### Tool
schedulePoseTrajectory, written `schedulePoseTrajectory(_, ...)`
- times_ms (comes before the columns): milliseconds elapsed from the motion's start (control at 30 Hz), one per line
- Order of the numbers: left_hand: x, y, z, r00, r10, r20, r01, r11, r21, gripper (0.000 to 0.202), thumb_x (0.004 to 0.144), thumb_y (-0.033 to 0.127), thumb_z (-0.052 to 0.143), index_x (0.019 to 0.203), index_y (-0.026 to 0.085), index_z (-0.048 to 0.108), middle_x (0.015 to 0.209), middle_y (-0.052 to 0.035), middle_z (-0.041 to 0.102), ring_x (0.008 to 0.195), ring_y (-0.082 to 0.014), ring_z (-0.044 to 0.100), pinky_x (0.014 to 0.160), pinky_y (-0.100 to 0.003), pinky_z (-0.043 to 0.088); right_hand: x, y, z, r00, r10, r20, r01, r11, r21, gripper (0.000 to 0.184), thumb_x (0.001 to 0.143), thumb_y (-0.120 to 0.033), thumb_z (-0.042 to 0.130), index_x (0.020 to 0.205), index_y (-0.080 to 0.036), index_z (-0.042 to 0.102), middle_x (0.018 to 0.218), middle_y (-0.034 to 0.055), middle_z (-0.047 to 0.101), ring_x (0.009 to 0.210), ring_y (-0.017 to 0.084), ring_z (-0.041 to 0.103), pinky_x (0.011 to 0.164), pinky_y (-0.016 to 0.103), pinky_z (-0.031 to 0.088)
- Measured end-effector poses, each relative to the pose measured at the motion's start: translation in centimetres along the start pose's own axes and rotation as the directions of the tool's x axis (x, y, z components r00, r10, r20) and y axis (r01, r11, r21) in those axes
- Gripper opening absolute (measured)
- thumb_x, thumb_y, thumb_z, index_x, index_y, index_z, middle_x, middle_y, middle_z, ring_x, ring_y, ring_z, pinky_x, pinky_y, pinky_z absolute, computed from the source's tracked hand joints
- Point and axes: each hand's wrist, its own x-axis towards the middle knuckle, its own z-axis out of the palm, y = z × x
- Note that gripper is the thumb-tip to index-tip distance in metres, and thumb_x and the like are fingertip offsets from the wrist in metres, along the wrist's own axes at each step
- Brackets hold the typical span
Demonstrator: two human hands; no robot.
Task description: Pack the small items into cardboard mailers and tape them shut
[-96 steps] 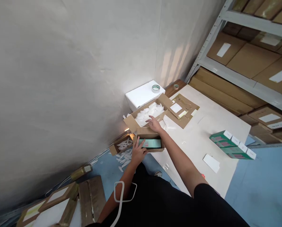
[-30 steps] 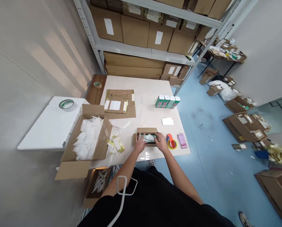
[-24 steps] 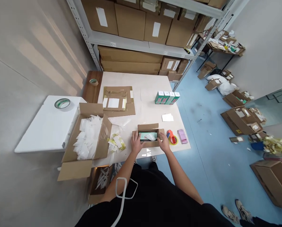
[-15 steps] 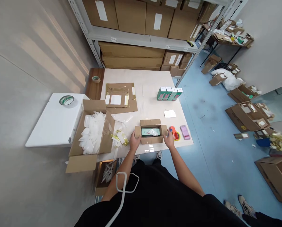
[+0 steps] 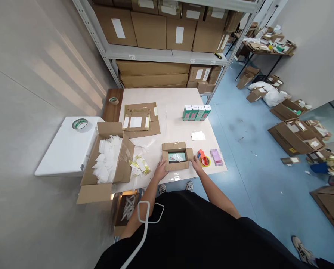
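A small open cardboard box [image 5: 177,165] sits near the front edge of the pale table [image 5: 178,101]. Inside it lies a green product box with a clear white packet [image 5: 177,157] on top. My left hand [image 5: 160,171] rests against the box's left front corner, fingers loosely spread. My right hand [image 5: 196,163] touches the box's right side flap, fingers curled against it. An orange and yellow tape dispenser [image 5: 203,158] lies just right of my right hand.
A larger open carton of white packets [image 5: 108,158] stands at the left beside a white stand [image 5: 63,149] bearing a tape roll [image 5: 80,124]. Flattened cardboard [image 5: 140,119], green boxes [image 5: 196,112], a white card [image 5: 198,136] and a pink item [image 5: 216,157] lie on the table. Shelving with cartons [image 5: 155,33] stands behind.
The small box has gone from beside the packet carton to the table's front edge. Both hands have shifted from inside the box to its outer sides, and the flaps stand open.
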Motion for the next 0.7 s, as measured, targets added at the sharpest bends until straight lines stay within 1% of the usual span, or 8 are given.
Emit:
schedulePoseTrajectory(100,0.1,0.1,-0.3,1.0,-0.008,0.01,0.009,0.998,-0.061,0.093,0.072,0.039,0.082,0.156,0.02,0.046,0.176,-0.0115,0.013,0.157,-0.036,0.03,0.125,-0.047,0.034,-0.5,-0.6,0.2,0.994,0.072,0.082,-0.082,0.987,0.135,0.065,0.093,-0.044,0.055,0.152,-0.019,0.054,0.149,0.0152,0.061,0.132,0.026,0.062,0.105,0.042,0.053)
schedulePoseTrajectory(167,0.1,0.2,-0.5,1.0,-0.014,0.027,0.017,0.996,-0.088,0.092,0.073,0.042,0.082,0.156,0.019,0.048,0.176,-0.0112,0.012,0.157,-0.0349,0.031,0.125,-0.044,0.035,-0.7,-0.9,0.1,0.984,0.04,0.175,-0.068,0.985,0.159,0.066,0.093,-0.046,0.056,0.154,-0.022,0.052,0.155,0.0127,0.056,0.138,0.026,0.058,0.109,0.044,0.05)
schedulePoseTrajectory(233,0.0,0.4,-0.7,0.999,-0.024,0.04,0.028,0.995,-0.096,0.09,0.074,0.044,0.081,0.154,0.019,0.05,0.177,-0.0109,0.011,0.157,-0.0343,0.03,0.124,-0.042,0.035,-0.7,-1.2,0.1,0.955,-0.008,0.297,-0.029,0.992,0.12,0.065,0.091,-0.045,0.062,0.152,-0.023,0.054,0.153,0.012,0.058,0.142,0.028,0.054,0.114,0.046,0.046)
schedulePoseTrajectory(300,0.0,0.6,-0.9,0.998,-0.036,0.045,0.04,0.995,-0.094,0.088,0.074,0.045,0.081,0.153,0.019,0.051,0.176,-0.0117,0.011,0.157,-0.0346,0.03,0.124,-0.042,0.036,-0.4,-1.4,0.0,0.914,-0.016,0.406,-0.002,0.999,0.045,0.069,0.085,-0.039,0.073,0.15,-0.022,0.057,0.147,0.0133,0.062,0.143,0.031,0.052,0.116,0.049,0.044)
schedulePoseTrajectory(367,0.0,0.7,-1.1,0.998,-0.04,0.045,0.044,0.995,-0.094,0.089,0.073,0.046,0.083,0.152,0.019,0.052,0.176,-0.0128,0.014,0.157,-0.035,0.031,0.125,-0.042,0.035,-0.1,-1.4,0.0,0.893,-0.015,0.45,0.021,1.0,-0.009,0.078,0.077,-0.033,0.081,0.15,-0.021,0.057,0.144,0.0151,0.065,0.14,0.034,0.055,0.115,0.05,0.045)
schedulePoseTrajectory(467,0.2,0.7,-1.5,0.999,-0.038,0.029,0.04,0.994,-0.099,0.088,0.075,0.049,0.082,0.152,0.018,0.053,0.174,-0.0141,0.022,0.157,-0.0334,0.031,0.126,-0.042,0.031,0.3,-1.2,0.0,0.914,-0.073,0.4,0.073,0.997,0.015,0.082,0.073,-0.031,0.085,0.149,-0.021,0.057,0.145,0.0156,0.063,0.135,0.033,0.059,0.114,0.049,0.047)
schedulePoseTrajectory(600,1.2,1.2,-2.3,0.993,-0.097,-0.065,0.092,0.992,-0.086,0.07,0.088,0.047,0.071,0.149,0.017,0.054,0.163,-0.015,0.045,0.15,-0.0304,0.043,0.124,-0.04,0.034,0.7,-0.9,0.4,0.96,-0.077,0.27,0.069,0.997,0.041,0.064,0.084,-0.038,0.077,0.144,-0.022,0.06,0.145,0.0138,0.062,0.124,0.029,0.065,0.106,0.046,0.053)
schedulePoseTrajectory(700,2.4,2.3,-2.9,0.975,-0.17,-0.143,0.17,0.985,-0.012,0.06,0.094,0.037,0.064,0.15,0.019,0.053,0.148,-0.0136,0.061,0.14,-0.03,0.054,0.118,-0.041,0.04,1.1,-1.1,1.1,0.985,-0.05,0.168,0.059,0.997,-0.053,0.058,0.091,-0.04,0.068,0.145,-0.021,0.058,0.155,0.015,0.052,0.136,0.03,0.056,0.112,0.045,0.048)
